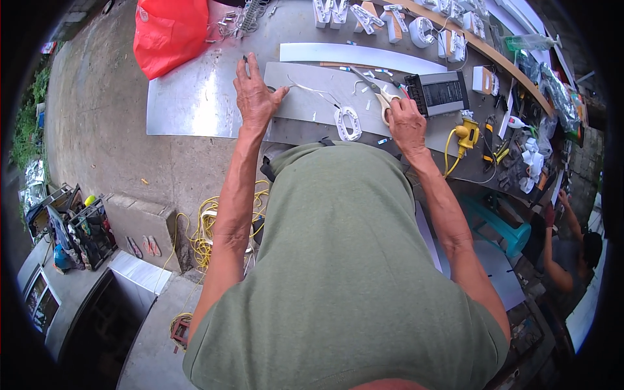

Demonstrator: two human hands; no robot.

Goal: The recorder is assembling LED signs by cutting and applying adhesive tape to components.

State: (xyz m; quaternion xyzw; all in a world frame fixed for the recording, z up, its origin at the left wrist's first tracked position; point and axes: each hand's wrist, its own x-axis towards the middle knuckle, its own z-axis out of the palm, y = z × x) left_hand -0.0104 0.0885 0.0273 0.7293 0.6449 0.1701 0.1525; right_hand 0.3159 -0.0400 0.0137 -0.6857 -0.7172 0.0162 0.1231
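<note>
From the head view, the left hand (255, 96) presses flat, fingers spread, on the grey metal sheet (312, 101). The right hand (406, 123) closes around the scissors (380, 97) at the sheet's right edge. A cut seems underway, calling for steady sheet pressure.

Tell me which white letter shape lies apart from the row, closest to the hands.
The white oval letter on the grey sheet, lying flat between the left hand and right hand; the other letters stand grouped along the far edge.
</note>
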